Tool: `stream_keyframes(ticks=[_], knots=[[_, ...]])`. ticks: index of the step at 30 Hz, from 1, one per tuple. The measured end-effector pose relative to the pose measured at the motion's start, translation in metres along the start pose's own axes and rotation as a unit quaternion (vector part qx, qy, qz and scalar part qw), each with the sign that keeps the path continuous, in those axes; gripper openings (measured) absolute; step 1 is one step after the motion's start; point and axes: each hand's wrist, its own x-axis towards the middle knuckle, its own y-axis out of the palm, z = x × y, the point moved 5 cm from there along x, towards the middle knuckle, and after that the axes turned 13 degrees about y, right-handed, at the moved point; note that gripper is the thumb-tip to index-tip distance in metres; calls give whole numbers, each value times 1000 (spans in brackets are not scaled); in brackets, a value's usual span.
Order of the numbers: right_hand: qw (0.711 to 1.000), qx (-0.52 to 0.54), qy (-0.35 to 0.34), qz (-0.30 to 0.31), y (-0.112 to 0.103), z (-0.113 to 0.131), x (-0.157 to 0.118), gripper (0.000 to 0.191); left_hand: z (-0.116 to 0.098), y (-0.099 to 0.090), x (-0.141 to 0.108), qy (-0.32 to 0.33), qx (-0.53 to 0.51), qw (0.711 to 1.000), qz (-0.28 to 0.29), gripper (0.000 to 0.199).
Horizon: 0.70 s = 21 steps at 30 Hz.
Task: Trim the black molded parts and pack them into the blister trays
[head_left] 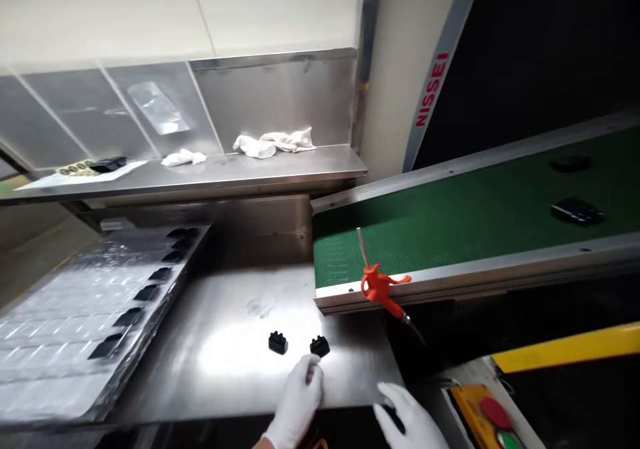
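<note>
My left hand point(300, 392), in a white glove, has its thumb and fingers pinched at the near edge of a small black plastic part point(320, 346) with little knobs on top. A second black part point(278, 342) of the same look sits just left of it on the steel table point(240, 382). Off the table's near right corner is my right hand point(413, 419), also white-gloved, its fingers apart and nothing in them. Part of that hand is cut off by the bottom of the view.
A clear plastic tray point(55, 342) on the left holds several black parts. A green conveyor point(425, 229) with dark parts slopes up rightward, an orange air gun point(377, 286) on its edge. White cloths point(275, 144) lie on a shelf point(220, 171). A button box point(483, 416) stands lower right.
</note>
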Motion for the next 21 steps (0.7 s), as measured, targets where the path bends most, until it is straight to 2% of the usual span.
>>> stream_keyframes(ticks=[2,4,6,8,10,12,14,17,21], knots=[[998,-4,-8,55,37,30,19,44,16,-40,1,-4,25,996,-86,33],[997,-1,-11,73,62,54,40,51,30,-74,4,3,45,990,-137,43],[995,-21,-33,89,78,74,58,61,41,-101,10,18,80,987,-141,53],[991,-56,-67,101,88,91,72,68,46,-117,19,29,122,986,-111,61],[985,-83,-96,114,96,104,83,71,48,-124,29,41,147,986,-72,69],[982,-96,-105,124,104,113,91,70,47,-124,40,57,155,986,-39,68],[980,-109,-105,131,112,116,95,62,46,-122,49,61,161,985,-19,51],[981,-111,-91,132,120,117,98,38,47,-116,59,46,162,986,-12,22],[987,-76,-52,130,125,116,96,18,47,-106,57,30,113,993,-20,14]])
